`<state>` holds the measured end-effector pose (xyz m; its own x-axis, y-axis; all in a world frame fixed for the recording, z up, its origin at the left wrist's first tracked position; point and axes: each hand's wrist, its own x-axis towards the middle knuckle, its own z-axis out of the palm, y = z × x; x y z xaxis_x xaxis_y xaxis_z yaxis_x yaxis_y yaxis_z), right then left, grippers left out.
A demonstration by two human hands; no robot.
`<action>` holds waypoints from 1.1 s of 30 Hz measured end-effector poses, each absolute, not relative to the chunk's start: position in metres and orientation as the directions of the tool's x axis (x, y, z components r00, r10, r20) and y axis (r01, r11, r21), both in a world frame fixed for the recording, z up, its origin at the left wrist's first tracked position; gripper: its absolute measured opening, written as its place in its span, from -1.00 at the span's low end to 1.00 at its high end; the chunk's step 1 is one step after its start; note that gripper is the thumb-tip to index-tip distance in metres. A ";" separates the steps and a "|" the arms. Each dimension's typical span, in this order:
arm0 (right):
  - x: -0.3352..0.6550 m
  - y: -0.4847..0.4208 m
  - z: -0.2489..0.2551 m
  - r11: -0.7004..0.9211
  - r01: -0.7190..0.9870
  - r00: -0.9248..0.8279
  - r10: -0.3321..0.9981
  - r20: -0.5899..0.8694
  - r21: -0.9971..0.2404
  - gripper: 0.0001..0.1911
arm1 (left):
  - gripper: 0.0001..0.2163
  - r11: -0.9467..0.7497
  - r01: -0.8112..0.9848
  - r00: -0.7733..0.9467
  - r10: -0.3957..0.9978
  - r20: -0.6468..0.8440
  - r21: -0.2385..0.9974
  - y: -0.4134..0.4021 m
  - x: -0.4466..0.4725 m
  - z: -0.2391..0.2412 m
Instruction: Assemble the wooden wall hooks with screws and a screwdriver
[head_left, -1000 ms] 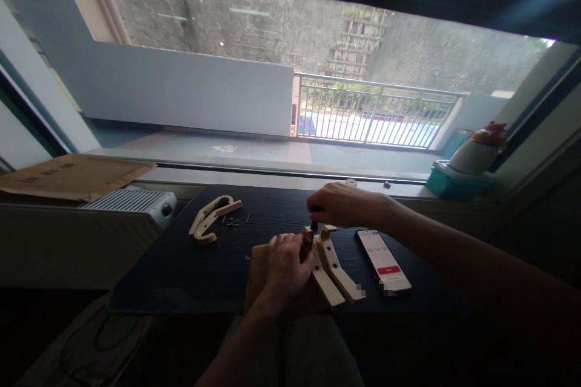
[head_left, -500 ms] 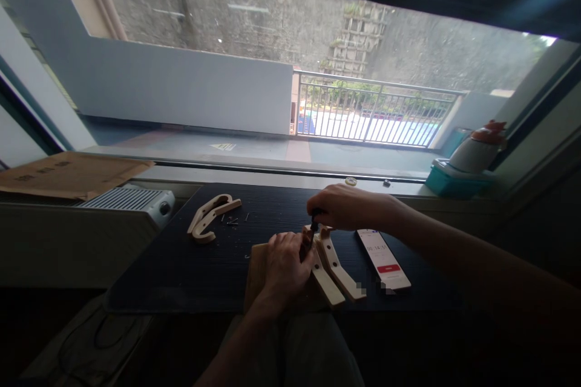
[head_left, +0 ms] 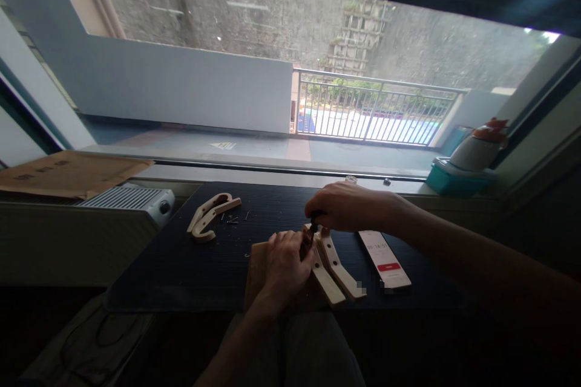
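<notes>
My right hand (head_left: 338, 204) is closed around the dark handle of what looks like a screwdriver (head_left: 314, 225), its shaft pointing down. Right below it, my left hand (head_left: 285, 260) curls over the upper end of a pale curved wooden hook (head_left: 330, 288) with dark holes. The tool's tip is hidden by the left fingers. A second, similar wooden hook (head_left: 344, 275) lies alongside on the right. Under my left hand is a brown wooden block (head_left: 255, 266) at the table's near edge.
Two more wooden hooks (head_left: 213, 217) lie at the table's left, beside several loose screws (head_left: 232, 221). A phone with a running timer (head_left: 385, 260) lies on the right of the dark table (head_left: 181, 278). Beyond are a windowsill, a teal box (head_left: 454, 178) and a radiator (head_left: 131, 202).
Both hands stay in nearly the same place. The right hand's grip on the handle has shifted very slightly; the hooks and screws have not moved.
</notes>
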<state>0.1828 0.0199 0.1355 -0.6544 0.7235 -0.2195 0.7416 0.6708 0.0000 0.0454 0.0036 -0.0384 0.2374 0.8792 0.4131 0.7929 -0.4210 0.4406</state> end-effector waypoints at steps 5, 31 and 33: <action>0.185 0.024 0.128 0.644 0.764 -0.638 0.744 -0.199 -0.041 -0.82 | -0.91 -0.422 0.794 0.239 0.878 0.414 0.437 0.003 0.045 -0.039; 0.189 0.027 0.129 0.655 0.752 -0.657 0.737 -0.159 -0.068 -0.75 | -0.93 -0.420 0.795 0.235 0.879 0.416 0.438 0.002 0.045 -0.037; 0.188 0.026 0.132 0.669 0.739 -0.673 0.725 -0.148 -0.084 -0.72 | -0.93 -0.420 0.795 0.237 0.879 0.414 0.438 0.002 0.046 -0.037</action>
